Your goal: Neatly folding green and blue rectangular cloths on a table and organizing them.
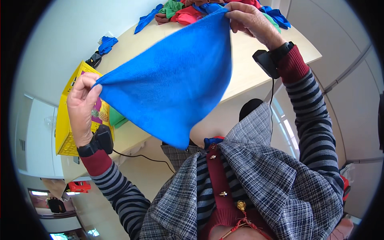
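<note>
A blue cloth [172, 76] is stretched in the air between my two hands, its lower part hanging loose in front of my chest. My left hand [82, 102] pinches one corner between thumb and fingers, close to the yellow box. Farther off and higher, my right hand [250, 22] grips another corner near the cloth pile. Both wrists carry a black strapped device. The cloth hides part of the table behind it.
A heap of crumpled red, green, brown and blue cloths [188, 15] lies at the table's far end. The pale table [256, 60] runs below my hands. At the left stands a yellow box [66, 132] with green cloth [117, 118] beside it. A small blue cloth [107, 45] lies at the wall side.
</note>
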### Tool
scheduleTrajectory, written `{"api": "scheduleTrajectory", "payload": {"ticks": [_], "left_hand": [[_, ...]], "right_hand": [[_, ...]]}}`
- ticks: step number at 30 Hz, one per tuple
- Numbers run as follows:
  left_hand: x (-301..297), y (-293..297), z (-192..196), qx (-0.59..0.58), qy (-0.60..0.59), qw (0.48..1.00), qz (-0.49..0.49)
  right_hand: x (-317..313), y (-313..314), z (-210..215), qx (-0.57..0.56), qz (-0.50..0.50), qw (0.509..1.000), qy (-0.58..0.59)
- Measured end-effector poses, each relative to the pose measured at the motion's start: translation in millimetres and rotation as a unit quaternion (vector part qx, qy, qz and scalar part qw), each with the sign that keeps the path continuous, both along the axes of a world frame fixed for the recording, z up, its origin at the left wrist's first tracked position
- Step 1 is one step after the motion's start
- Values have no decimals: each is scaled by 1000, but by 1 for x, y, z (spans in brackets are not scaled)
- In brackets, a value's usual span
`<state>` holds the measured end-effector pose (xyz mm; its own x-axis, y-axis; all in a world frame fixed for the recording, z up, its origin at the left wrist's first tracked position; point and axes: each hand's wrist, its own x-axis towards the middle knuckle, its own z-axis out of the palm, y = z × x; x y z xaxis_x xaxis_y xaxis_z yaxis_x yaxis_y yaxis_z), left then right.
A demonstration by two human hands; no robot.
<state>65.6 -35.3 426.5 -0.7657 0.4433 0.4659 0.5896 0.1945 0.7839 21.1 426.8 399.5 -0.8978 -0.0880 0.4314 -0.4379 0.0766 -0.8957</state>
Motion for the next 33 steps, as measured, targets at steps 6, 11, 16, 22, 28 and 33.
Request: {"api": "scheduleTrajectory", "payload": {"ticks": [6,11,16,22,28,33], "left_hand": [[-15,-4,-10,3,75,988,138],[-31,-22,-18,15,119,974,190],[-44,-32,-23,-21,119,974,190],[-43,-15,-28,-27,115,968,221],[-38,-26,-20,-155,96,949,256],[-51,-38,1,-206,168,915,302]], "right_hand": [[-3,-8,-4,61,42,997,20],[1,-20,2,77,26,997,19],[0,-28,5,112,24,993,32],[-24,-22,-10,119,33,984,127],[6,-37,6,195,-2,975,103],[21,-41,-17,126,60,988,69]]}}
